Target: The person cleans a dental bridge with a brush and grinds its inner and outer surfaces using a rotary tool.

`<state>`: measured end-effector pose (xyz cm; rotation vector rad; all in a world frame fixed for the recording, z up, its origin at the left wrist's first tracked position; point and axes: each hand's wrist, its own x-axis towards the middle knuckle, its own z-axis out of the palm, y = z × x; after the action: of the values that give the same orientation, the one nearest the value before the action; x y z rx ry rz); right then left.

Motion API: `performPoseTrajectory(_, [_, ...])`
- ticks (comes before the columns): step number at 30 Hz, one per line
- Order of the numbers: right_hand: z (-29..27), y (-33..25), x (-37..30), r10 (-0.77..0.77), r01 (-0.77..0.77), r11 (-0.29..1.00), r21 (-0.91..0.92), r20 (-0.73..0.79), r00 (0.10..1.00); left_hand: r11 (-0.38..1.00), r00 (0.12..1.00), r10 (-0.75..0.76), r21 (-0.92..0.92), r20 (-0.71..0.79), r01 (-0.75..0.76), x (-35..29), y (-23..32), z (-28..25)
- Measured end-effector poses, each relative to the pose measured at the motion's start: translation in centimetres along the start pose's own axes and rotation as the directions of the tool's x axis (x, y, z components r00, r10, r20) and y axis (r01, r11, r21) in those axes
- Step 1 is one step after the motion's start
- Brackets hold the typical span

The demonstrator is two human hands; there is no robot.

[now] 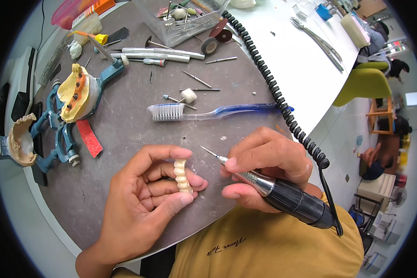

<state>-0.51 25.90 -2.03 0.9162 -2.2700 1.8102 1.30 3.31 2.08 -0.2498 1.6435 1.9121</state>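
Note:
Between the thumb and fingers of my left hand (146, 190) is a curved, tooth-coloured dental bridge (181, 177). My right hand (268, 162) grips a dental handpiece (282, 194) with a silver nose and black body. Its thin pointed bur (209, 151) aims toward the bridge, with a gap between them. Beyond both hands lies a clear toothbrush (217, 111) with a blue handle end. A blue articulator (62, 125) at the left carries a yellowish jaw model (78, 92) with dark implant posts in an orange-brown strip, and a second toothed model (22, 139).
A coiled black cord (268, 78) runs down the right side to the handpiece. Loose burs, silver rods (162, 54) and a clear box of rotary tools (178, 23) occupy the far side. Metal pliers (317, 44) rest on the white surface. A red strip (89, 138) lies near the articulator.

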Motion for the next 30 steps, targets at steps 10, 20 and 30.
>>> performPoseTrajectory(10, [-4.7,-0.1,1.1,0.225,-0.189,0.928,0.320,-0.081,0.971,0.993,0.989,0.099,0.072,-0.106,-0.092,-0.5,-0.3,0.5])
performPoseTrajectory(20, [-10.8,-0.1,0.8,0.332,-0.250,0.927,0.279,-0.299,0.895,0.351,0.596,0.778,0.925,-0.201,-0.146,0.6,-0.8,-2.3])
performPoseTrajectory(30, [-16.4,1.5,-1.2,-0.154,-0.087,0.636,0.767,0.237,0.959,-0.126,0.484,0.861,0.988,0.154,-0.090,0.7,-1.1,-2.0])
